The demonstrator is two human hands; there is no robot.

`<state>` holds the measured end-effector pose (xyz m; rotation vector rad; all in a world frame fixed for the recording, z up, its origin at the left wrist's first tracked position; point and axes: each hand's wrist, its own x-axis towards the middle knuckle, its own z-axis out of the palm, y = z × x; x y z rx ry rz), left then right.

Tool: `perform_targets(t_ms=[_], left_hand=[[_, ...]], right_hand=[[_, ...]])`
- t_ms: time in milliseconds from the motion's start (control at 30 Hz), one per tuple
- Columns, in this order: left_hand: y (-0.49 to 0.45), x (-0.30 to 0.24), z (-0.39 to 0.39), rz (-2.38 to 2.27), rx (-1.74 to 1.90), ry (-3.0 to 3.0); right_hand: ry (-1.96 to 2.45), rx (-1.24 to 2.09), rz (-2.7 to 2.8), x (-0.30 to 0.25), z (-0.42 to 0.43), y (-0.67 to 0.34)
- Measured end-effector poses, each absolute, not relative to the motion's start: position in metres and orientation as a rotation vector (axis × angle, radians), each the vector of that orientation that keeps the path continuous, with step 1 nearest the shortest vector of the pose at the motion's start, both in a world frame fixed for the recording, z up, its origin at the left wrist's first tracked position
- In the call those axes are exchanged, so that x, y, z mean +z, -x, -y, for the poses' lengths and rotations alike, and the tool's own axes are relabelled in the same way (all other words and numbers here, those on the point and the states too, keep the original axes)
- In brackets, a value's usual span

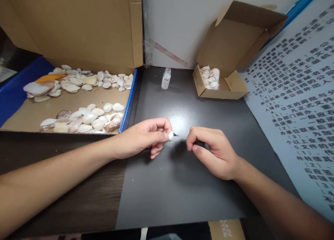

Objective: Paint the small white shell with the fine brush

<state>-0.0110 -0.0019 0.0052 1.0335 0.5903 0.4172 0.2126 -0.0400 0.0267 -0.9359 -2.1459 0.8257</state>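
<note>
My left hand [153, 137] pinches a small white shell [171, 135] between thumb and forefinger, above the dark mat. Curled closed to the right of it, my right hand [212, 151] grips what looks like a small applicator brush with a black handle [200, 143]. Most of that handle is hidden by the fingers. A thin dark tip [175, 134] shows right beside the shell; whether it touches the shell, I cannot tell. Farther back stands a small clear bottle [166, 80] with a white label and no cap on it.
An open blue-edged box [127, 102] at left holds many shells [88, 118] in two groups. At back right, an open small cardboard box [221, 93] contains white shells [211, 78]. A printed sheet [294, 93] lies along the right. The dark mat [167, 194] covers the middle.
</note>
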Motion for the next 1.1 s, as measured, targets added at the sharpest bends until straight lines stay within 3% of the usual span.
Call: perform_targets(t_ms=[633, 1100], left_hand=[[0.0111, 0.0077, 0.0021, -0.602, 0.419, -1.043], [0.012, 0.006, 0.0016, -0.596, 0.414, -1.029]], right_hand=[[0.781, 0.895, 2.129, 0.0277, 0.0409, -0.2136], [0.919, 0.77, 2.139, 0.0283, 0.0395, -0.2124]])
